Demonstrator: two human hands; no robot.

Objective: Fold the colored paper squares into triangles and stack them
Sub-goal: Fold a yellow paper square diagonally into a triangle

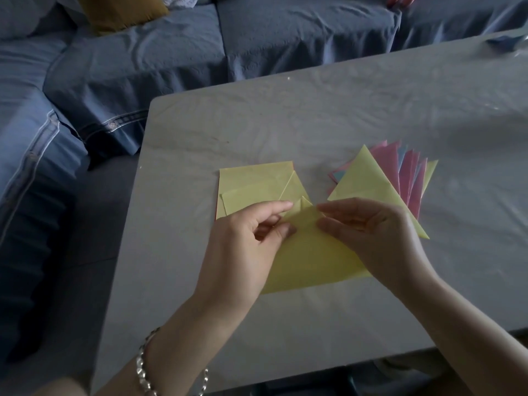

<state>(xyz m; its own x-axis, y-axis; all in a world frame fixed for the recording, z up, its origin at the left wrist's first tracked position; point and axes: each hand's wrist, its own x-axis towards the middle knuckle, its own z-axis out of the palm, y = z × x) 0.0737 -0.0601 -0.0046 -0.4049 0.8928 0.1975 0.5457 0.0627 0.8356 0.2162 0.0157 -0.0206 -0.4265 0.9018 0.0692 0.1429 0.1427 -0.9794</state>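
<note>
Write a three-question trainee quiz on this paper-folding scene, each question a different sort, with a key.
1. True or false: the left hand and the right hand both pinch the yellow paper sheet.
2. The fanned stack of folded paper triangles lies to which side of that sheet? A left, B right.
3. Fill in: the stack's top triangle is ____.
Key: 1 true; 2 B; 3 yellow.

Yellow held sheet point(311, 252); pink-blue-yellow triangle stack point(400, 178); blue sofa point(171, 52).
</note>
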